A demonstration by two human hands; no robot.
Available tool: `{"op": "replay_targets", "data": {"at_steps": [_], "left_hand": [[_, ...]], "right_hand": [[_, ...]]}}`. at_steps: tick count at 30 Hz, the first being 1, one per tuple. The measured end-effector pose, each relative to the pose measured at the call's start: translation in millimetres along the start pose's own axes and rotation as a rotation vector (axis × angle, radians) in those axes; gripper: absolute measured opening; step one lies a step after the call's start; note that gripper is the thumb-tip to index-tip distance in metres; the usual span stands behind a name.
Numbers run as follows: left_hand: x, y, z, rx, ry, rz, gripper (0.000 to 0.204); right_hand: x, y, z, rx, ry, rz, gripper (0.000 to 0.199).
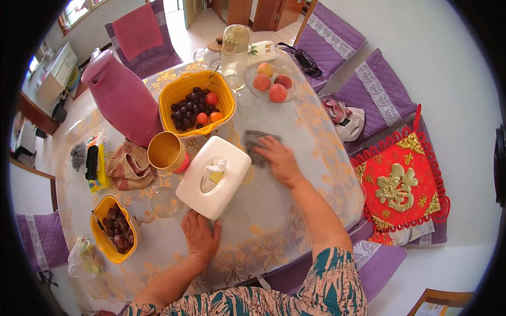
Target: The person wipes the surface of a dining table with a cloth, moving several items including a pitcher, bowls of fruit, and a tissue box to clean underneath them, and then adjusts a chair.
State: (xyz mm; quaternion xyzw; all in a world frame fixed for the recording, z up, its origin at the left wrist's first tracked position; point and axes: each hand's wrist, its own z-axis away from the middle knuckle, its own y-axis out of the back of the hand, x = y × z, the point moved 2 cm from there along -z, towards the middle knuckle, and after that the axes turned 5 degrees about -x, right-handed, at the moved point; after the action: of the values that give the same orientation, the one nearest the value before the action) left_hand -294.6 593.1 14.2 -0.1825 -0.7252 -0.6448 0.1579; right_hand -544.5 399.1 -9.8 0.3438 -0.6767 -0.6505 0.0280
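Note:
My right hand (280,162) presses down on a grey cloth (256,143) on the patterned tablecloth (247,210), its fingers gripping the cloth from above. My left hand (200,234) rests at the near corner of a white tissue box (235,168), fingers extended and holding nothing; whether it touches the box I cannot tell. A tissue pokes from the box's oval opening. Left of the box stand stacked yellow-brown cups (167,152) and an upturned clear glass bowl (166,202).
A tall pink jug (118,97), a yellow basket of grapes and round fruit (167,95), and a crumpled checked cloth (130,166) occupy the left. A smaller grape basket (128,254) sits near left. Behind are a glass pitcher (235,55) and a glass plate of peaches (293,88).

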Motion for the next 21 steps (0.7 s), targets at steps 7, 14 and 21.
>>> {"op": "replay_targets", "data": {"at_steps": [7,14,21], "left_hand": [[1.1,1.3,-0.6,-0.013,-0.016,0.017,0.043],[1.1,3.6,0.8,0.04,-0.056,0.033,0.034],[-3.7,-1.6,2.1,0.101,-0.102,0.095,0.025]], "right_hand": [[104.2,54.5,163.3,0.335,-0.617,0.291,0.055],[43.1,25.0,223.7,0.313,-0.812,0.393,0.061],[-140.2,-28.9,200.2,0.133,-0.294,0.161,0.063]]}}
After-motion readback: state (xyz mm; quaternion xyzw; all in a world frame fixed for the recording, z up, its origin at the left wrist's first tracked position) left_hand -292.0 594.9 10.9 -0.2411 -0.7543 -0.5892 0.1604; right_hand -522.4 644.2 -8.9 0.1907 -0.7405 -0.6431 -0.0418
